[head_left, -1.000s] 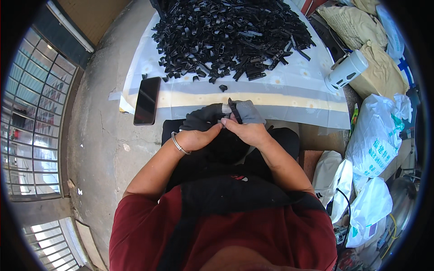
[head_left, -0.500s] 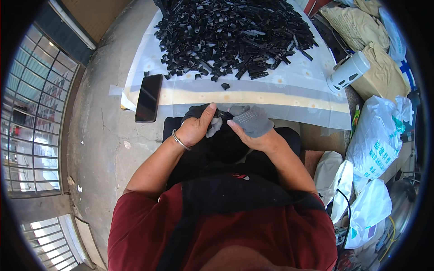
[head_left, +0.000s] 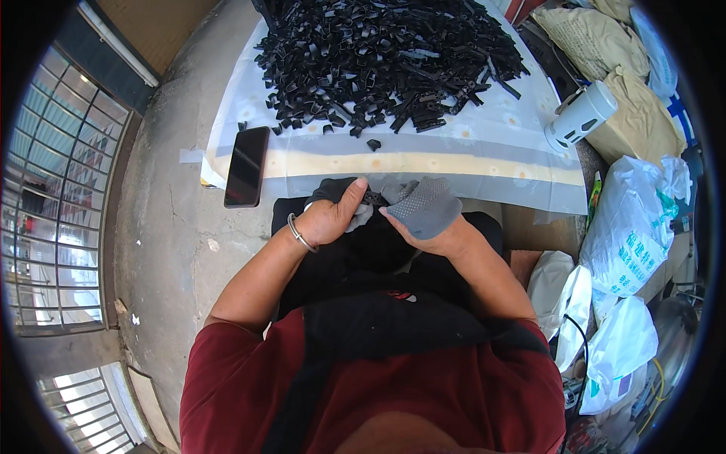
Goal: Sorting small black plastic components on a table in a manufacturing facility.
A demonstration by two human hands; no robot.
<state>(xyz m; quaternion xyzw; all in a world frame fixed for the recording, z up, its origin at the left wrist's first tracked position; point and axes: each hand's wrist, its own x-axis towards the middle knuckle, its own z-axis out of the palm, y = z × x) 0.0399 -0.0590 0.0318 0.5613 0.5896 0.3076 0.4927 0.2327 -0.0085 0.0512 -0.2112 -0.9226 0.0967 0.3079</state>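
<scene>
Between my hands, just off the table's near edge and above my lap, is a small black plastic piece [head_left: 373, 198]. My left hand [head_left: 338, 206], in a dark glove that leaves the thumb bare, pinches one end of it. My right hand [head_left: 421, 211], in a grey dotted glove with a bare thumb, grips the other end. Its fingers partly cover the piece, so its full shape is hidden. Farther away, a big heap of similar black plastic pieces [head_left: 378, 64] spreads over the table; one loose piece [head_left: 373, 144] lies nearer to me.
A flowered cloth [head_left: 469, 165] covers the table. A dark phone [head_left: 246, 168] lies at its left edge, and a white tumbler [head_left: 581, 116] stands at the right. Full plastic bags [head_left: 624, 227] and tan sacks [head_left: 635, 117] crowd the right side. Barred windows [head_left: 60, 197] line the left.
My right hand has turned slightly, showing more of the glove's back, and its fingers have shifted on the piece. My left hand stays nearly in place. The heap looks the same.
</scene>
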